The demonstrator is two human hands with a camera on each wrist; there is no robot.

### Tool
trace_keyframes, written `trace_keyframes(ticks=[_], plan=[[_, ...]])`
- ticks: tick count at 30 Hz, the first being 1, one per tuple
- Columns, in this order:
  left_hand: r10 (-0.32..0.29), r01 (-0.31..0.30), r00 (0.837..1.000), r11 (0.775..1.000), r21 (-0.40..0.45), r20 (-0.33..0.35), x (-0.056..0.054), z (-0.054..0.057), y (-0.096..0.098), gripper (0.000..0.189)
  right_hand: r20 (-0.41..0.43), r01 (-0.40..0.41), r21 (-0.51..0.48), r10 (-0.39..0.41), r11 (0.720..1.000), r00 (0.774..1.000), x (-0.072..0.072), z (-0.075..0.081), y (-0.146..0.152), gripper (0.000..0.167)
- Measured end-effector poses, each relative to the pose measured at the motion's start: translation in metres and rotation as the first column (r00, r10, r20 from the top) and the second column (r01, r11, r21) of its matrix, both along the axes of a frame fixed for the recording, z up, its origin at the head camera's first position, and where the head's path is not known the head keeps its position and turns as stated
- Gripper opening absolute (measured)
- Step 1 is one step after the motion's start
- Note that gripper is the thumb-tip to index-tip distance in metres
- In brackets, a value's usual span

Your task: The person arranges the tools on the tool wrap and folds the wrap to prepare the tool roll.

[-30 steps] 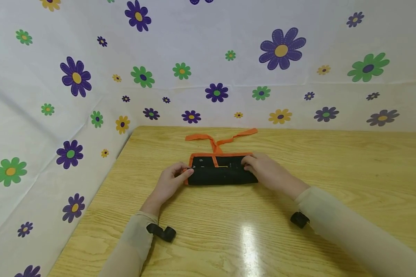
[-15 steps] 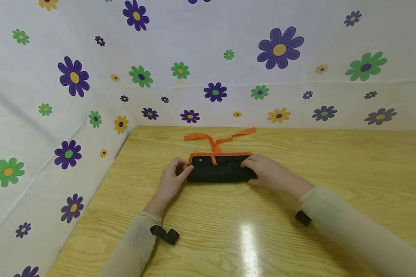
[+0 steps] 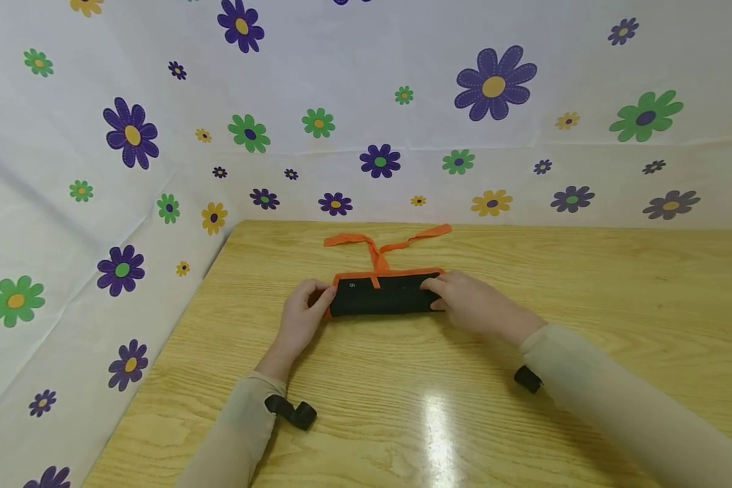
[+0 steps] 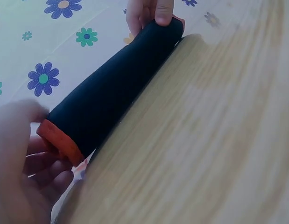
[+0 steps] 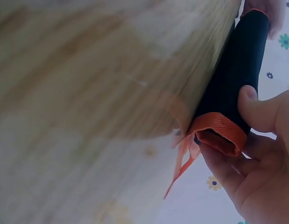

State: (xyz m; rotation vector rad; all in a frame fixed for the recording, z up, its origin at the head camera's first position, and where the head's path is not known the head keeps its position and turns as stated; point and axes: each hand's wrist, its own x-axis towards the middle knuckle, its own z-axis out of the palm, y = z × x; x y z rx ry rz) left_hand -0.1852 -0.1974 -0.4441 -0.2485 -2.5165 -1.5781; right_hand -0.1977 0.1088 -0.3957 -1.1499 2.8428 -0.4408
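Observation:
A black fabric roll-up pouch (image 3: 385, 299) with orange edging lies partly rolled on the table. Its orange tie (image 3: 381, 256) spreads in two tails beyond the far edge. My left hand (image 3: 300, 316) grips the roll's left end, and my right hand (image 3: 471, 305) holds the right end. In the left wrist view, the thumb presses on the black cloth (image 4: 117, 77) while the other fingers sit around the orange-edged end. The right wrist view shows the thumb on the rolled cloth (image 5: 234, 70) and fingers under its orange end (image 5: 223, 125). Whatever the roll contains is hidden.
The wooden table (image 3: 366, 379) extends toward me and to the right. A white curtain (image 3: 317, 68) printed with flowers hangs behind the table and along its left side. Each sleeve has a black wrist device (image 3: 293, 411) strapped on.
The near part of the pouch has been rolled farther toward the orange far edge. Less of the flat cloth and its markings shows now. Both hands keep hold of the ends.

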Motion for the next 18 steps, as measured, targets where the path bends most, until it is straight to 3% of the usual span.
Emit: trace_keyframes(ticks=[2,5,8,9,12,18], plan=[[-0.026,0.026,0.999,1.000,-0.006,0.023,0.005,0.010,0.003,0.028,0.016,0.003,-0.014,-0.003,1.000,1.000,-0.002,-0.001,0.001,0.032],[-0.056,0.058,0.996,0.998,-0.032,0.063,0.006,0.010,0.003,0.041,0.040,-0.007,-0.044,0.008,0.999,0.999,-0.003,0.000,0.001,0.029],[-0.070,0.076,0.995,0.993,-0.096,0.066,0.004,0.005,0.001,0.048,0.161,0.022,-0.090,-0.007,0.996,0.987,-0.006,0.000,0.003,0.019],[-0.073,0.080,0.995,0.990,-0.117,0.062,0.001,-0.001,-0.001,0.048,0.206,0.038,-0.107,-0.015,0.994,0.978,-0.007,0.001,0.004,0.019],[-0.091,0.097,0.995,0.980,-0.173,0.038,0.001,-0.003,-0.001,0.039,0.332,0.106,-0.133,-0.057,0.985,0.942,-0.010,0.001,0.006,0.022],[-0.085,0.089,0.996,0.978,-0.188,0.033,0.001,-0.003,-0.001,0.031,0.374,0.150,-0.162,-0.080,0.975,0.924,-0.010,0.000,0.008,0.031]])
